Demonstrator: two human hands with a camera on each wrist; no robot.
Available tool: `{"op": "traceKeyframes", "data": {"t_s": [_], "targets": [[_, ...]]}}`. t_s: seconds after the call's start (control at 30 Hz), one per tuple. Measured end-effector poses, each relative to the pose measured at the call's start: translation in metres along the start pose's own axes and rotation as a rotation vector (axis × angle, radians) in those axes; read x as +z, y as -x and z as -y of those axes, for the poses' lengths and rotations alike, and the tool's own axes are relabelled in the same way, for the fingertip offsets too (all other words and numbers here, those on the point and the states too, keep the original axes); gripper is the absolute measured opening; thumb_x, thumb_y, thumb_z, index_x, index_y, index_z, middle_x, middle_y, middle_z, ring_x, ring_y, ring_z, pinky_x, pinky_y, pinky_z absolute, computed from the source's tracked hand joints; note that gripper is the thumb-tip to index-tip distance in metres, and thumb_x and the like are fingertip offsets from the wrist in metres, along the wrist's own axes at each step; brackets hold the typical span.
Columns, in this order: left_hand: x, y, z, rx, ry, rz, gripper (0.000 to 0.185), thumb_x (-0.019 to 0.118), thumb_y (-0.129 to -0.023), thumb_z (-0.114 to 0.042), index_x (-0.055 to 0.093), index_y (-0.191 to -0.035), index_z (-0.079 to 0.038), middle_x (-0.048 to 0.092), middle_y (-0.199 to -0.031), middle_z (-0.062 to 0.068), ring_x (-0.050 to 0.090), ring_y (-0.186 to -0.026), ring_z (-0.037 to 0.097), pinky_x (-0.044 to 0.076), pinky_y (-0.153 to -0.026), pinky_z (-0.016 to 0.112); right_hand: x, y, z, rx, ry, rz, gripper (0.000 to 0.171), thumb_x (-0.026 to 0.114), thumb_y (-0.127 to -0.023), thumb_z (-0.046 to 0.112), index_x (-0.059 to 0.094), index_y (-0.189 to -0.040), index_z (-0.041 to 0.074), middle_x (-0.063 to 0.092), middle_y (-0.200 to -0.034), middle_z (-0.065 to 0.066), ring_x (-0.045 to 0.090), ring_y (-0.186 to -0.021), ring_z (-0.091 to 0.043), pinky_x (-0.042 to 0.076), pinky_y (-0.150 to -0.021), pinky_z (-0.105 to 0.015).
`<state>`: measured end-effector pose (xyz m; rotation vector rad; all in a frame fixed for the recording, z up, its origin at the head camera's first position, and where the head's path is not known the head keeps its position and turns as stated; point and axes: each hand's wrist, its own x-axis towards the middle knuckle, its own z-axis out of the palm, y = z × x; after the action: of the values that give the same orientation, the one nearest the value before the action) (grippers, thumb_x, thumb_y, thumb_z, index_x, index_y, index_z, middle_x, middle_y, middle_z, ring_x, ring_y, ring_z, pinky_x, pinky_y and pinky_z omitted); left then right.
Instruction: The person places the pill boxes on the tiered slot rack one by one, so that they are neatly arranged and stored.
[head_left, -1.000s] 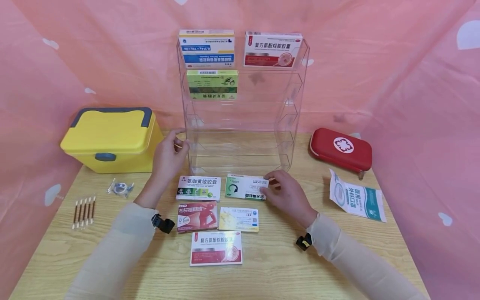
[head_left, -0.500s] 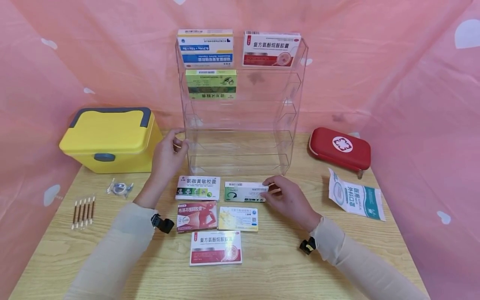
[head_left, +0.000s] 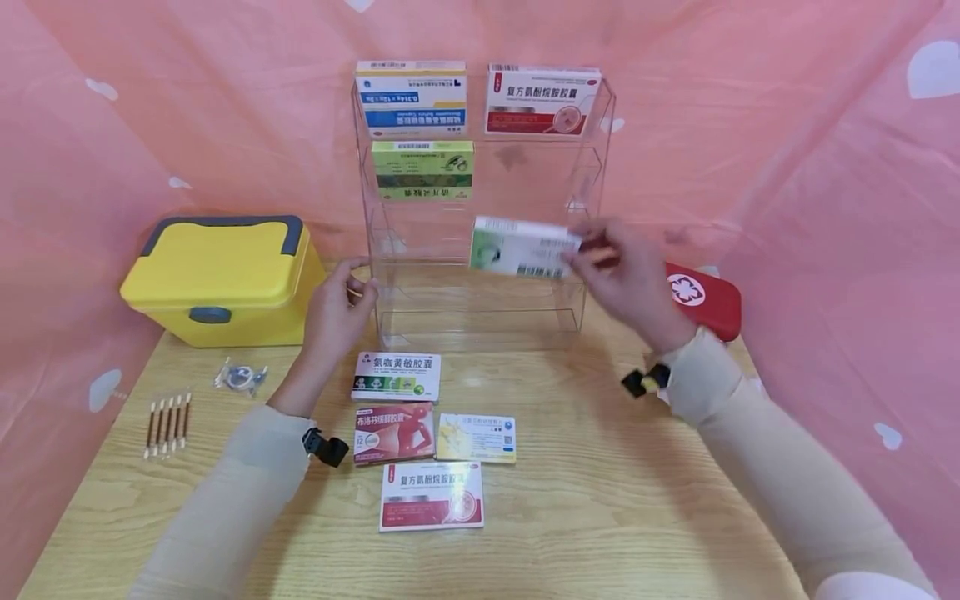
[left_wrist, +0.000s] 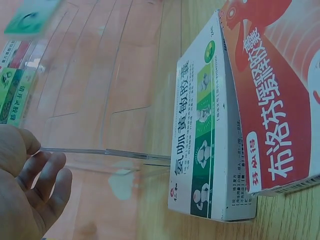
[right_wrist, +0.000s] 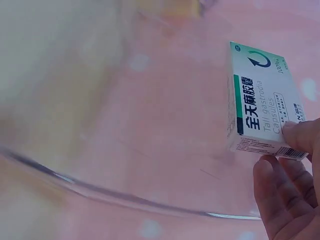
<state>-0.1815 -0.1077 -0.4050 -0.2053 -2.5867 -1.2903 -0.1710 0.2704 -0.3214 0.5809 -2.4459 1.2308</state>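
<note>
My right hand pinches a white and green medicine box by its right end, raised in front of the middle tiers of a clear acrylic display rack. In the right wrist view the thumb lies on the face of that medicine box, with fingers underneath. My left hand grips the left side edge of the rack, thumb and index finger on the panel in the left wrist view. A blue-white box and a red-white box stand in the top tier, a green box below.
On the table before the rack lie several medicine boxes, among them a green-striped box and a red box. A yellow case, cotton swabs and a small bagged item are left. A red first-aid case lies right.
My right hand has tipped up the white and green medicine box, lifted it off the table and carried it up to the rack. The left hand has stayed at the rack's side.
</note>
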Motion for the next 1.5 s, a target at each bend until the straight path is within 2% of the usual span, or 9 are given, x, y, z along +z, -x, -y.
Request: {"op": "traceKeyframes", "data": {"t_s": [0.1, 0.23, 0.33, 0.43, 0.63, 0.87, 1.07, 1.27, 1.5], "targets": [[0.0, 0.0, 0.001, 0.008, -0.001, -0.003, 0.038, 0.062, -0.102, -0.02, 0.057, -0.139, -0.011, 0.062, -0.09, 0.008, 0.056, -0.075, 0.021, 0.048, -0.059, 0.033, -0.02, -0.038, 0.014, -0.053, 0.078, -0.044, 0.029, 0.075, -0.092, 0.008, 0.065, -0.118, 0.002, 0.067, -0.114, -0.001, 0.066, -0.093, -0.015, 0.056, -0.072, -0.024], [0.002, -0.001, 0.002, 0.011, 0.003, -0.004, 0.038, 0.062, -0.102, -0.02, 0.057, -0.139, -0.012, 0.062, -0.089, 0.007, 0.056, -0.074, 0.021, 0.047, -0.059, 0.034, -0.039, -0.078, 0.023, -0.098, 0.274, -0.08, 0.03, 0.073, -0.095, 0.016, 0.065, -0.121, 0.004, 0.065, -0.12, 0.001, 0.063, -0.099, -0.011, 0.054, -0.078, -0.022], [0.003, -0.001, 0.002, 0.01, 0.005, -0.002, 0.038, 0.062, -0.102, -0.02, 0.057, -0.139, -0.013, 0.062, -0.089, 0.007, 0.056, -0.074, 0.021, 0.047, -0.059, 0.035, -0.047, -0.097, 0.025, -0.116, 0.367, -0.09, 0.031, 0.071, -0.096, 0.02, 0.065, -0.123, 0.005, 0.064, -0.123, 0.001, 0.062, -0.1, -0.01, 0.053, -0.079, -0.02], [0.003, -0.001, 0.002, 0.013, 0.005, -0.001, 0.037, 0.062, -0.102, -0.019, 0.058, -0.139, -0.013, 0.062, -0.088, 0.007, 0.056, -0.073, 0.022, 0.047, -0.059, 0.036, -0.05, -0.108, 0.024, -0.135, 0.4, -0.094, 0.03, 0.071, -0.096, 0.019, 0.066, -0.123, 0.006, 0.064, -0.124, 0.0, 0.062, -0.101, -0.012, 0.052, -0.079, -0.018], [0.002, -0.002, 0.001, 0.014, 0.009, 0.001, 0.037, 0.062, -0.102, -0.019, 0.058, -0.139, -0.014, 0.062, -0.089, 0.007, 0.056, -0.073, 0.021, 0.047, -0.059, 0.035, -0.047, -0.116, 0.023, -0.076, 0.441, -0.025, 0.031, 0.068, -0.098, 0.02, 0.065, -0.127, 0.01, 0.062, -0.129, 0.001, 0.06, -0.109, -0.013, 0.048, -0.076, -0.022], [0.003, -0.003, 0.001, 0.009, 0.019, 0.006, 0.038, 0.063, -0.102, -0.018, 0.058, -0.139, -0.012, 0.062, -0.089, 0.007, 0.056, -0.074, 0.022, 0.048, -0.06, 0.036, -0.04, -0.118, 0.021, -0.01, 0.473, -0.01, 0.034, 0.066, -0.099, 0.026, 0.065, -0.13, 0.012, 0.062, -0.128, -0.001, 0.049, -0.103, -0.018, 0.041, -0.081, -0.032], [0.001, -0.002, 0.002, -0.004, 0.021, 0.004, 0.038, 0.063, -0.102, -0.017, 0.057, -0.139, -0.013, 0.061, -0.089, 0.007, 0.056, -0.074, 0.021, 0.047, -0.059, 0.035, -0.036, -0.124, 0.02, 0.068, 0.484, 0.022, 0.037, 0.065, -0.1, 0.031, 0.065, -0.133, 0.014, 0.061, -0.133, 0.001, 0.048, -0.106, -0.019, 0.044, -0.082, -0.033], [0.0, -0.002, 0.003, 0.004, 0.014, 0.0, 0.038, 0.062, -0.102, -0.021, 0.057, -0.139, -0.012, 0.061, -0.088, 0.007, 0.056, -0.073, 0.021, 0.047, -0.058, 0.035, -0.036, -0.123, 0.014, 0.169, 0.456, 0.095, 0.035, 0.065, -0.099, 0.035, 0.062, -0.131, 0.019, 0.06, -0.136, 0.005, 0.053, -0.092, -0.023, 0.047, -0.071, -0.034], [0.001, -0.002, 0.003, 0.004, 0.012, -0.009, 0.037, 0.062, -0.102, -0.02, 0.058, -0.139, -0.013, 0.062, -0.088, 0.006, 0.056, -0.073, 0.021, 0.047, -0.059, 0.036, -0.037, -0.122, 0.006, 0.168, 0.504, 0.138, 0.034, 0.064, -0.099, 0.037, 0.062, -0.128, 0.017, 0.061, -0.134, 0.003, 0.054, -0.085, -0.024, 0.046, -0.069, -0.036]]}}
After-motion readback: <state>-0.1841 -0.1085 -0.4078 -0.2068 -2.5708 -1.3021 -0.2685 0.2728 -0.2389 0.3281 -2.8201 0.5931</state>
